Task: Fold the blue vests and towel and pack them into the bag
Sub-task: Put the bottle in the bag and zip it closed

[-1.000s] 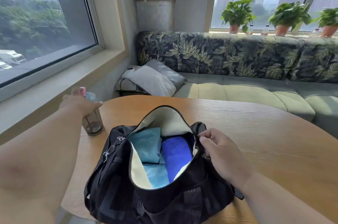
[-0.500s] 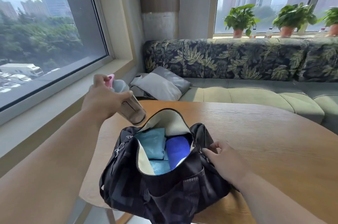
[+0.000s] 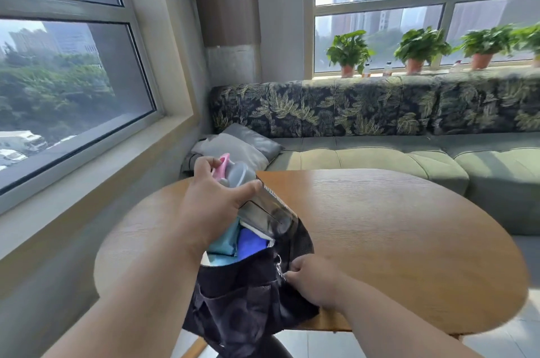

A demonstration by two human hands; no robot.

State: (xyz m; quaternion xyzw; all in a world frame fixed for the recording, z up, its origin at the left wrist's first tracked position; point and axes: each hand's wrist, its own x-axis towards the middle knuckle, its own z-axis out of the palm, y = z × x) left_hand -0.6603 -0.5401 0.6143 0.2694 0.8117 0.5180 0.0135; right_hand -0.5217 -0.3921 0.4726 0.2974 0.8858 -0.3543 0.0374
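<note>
Left hand [image 3: 211, 205]: gripping a bottle [image 3: 260, 205] near its top, fingers wrapped around it, holding it tilted over the open bag [image 3: 248, 296].
Left grip: clenched on the bottle.
Bottle: clear and dark, with a grey cap and a pink loop at the top; lower end dipping into the mouth of the bag, top end leaning away toward the sofa.
Right hand [image 3: 314, 281]: pinching the right edge of the bag, just beside the metal zip pull [image 3: 279, 265].
Right grip: clenched on the edge of the bag.
Bag: black, lying on the near edge of the bench [image 3: 394, 240], mouth wide open, lower part hanging off the front.
Light blue cloth [image 3: 223, 240]: folded, sitting inside the bag on the left side.
Dark blue cloth [image 3: 251, 243]: folded, sitting inside the bag, touching the light blue cloth on its right; hard to tell which piece is a vest and which is the towel.
Bench: round, wooden, carrying only the bag.
Sofa [image 3: 380, 158]: green seat with a leafy back, standing behind the bench.
Pillow [image 3: 236, 147]: grey, resting in the sofa corner.
Plants [image 3: 420, 47]: green, standing in pots along the window sill.
</note>
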